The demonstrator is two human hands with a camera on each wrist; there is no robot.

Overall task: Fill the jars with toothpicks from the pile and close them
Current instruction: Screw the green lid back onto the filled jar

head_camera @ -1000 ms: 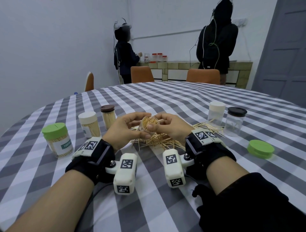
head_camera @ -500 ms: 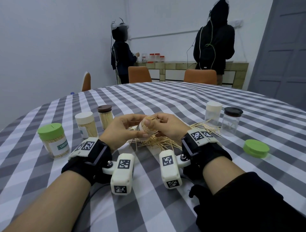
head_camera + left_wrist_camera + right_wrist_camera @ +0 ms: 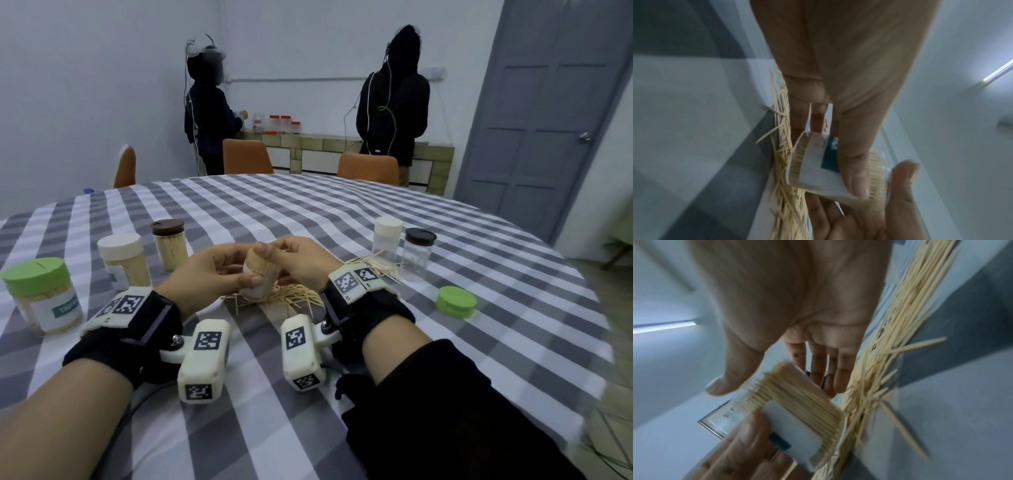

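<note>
Item: clear jar point(image 3: 257, 274), lidless, packed full of toothpicks standing on end, their tips level with the open mouth. A white label with a dark teal patch wraps the lower wall; its print is too blurred to read. The jar sits roughly upright over the near edge of the toothpick pile point(image 3: 298, 294), at the middle of the tabletop point(image 3: 308, 212); whether its base touches the pile cannot be told.

Left hand point(image 3: 209, 274): curled round the jar's side, thumb across the label in the left wrist view, fingers behind the jar.

Right hand point(image 3: 301, 260): against the jar's far side, thumb tip at the mouth on the toothpick ends, fingers fairly straight behind the jar in the right wrist view.

Pile: loose pale wooden toothpicks, strewn crosswise, stretching from beneath the hands toward the right.

Filled jars, left of the hands: green-lidded jar point(image 3: 41, 294) with white label, nearest the left edge; cream-lidded jar point(image 3: 124, 260) beside it; brown-lidded jar point(image 3: 169, 245), slimmer and farther back. All three are closed and show toothpicks through the wall.

Right of the pile: a clear jar with cream lid point(image 3: 387, 240) and a clear jar with dark lid point(image 3: 418, 253), side by side and closed. A loose green lid point(image 3: 456, 301) lies flat on the tabletop, well apart from the held jar.

Tabletop covering: grey and white checked cloth.
</note>
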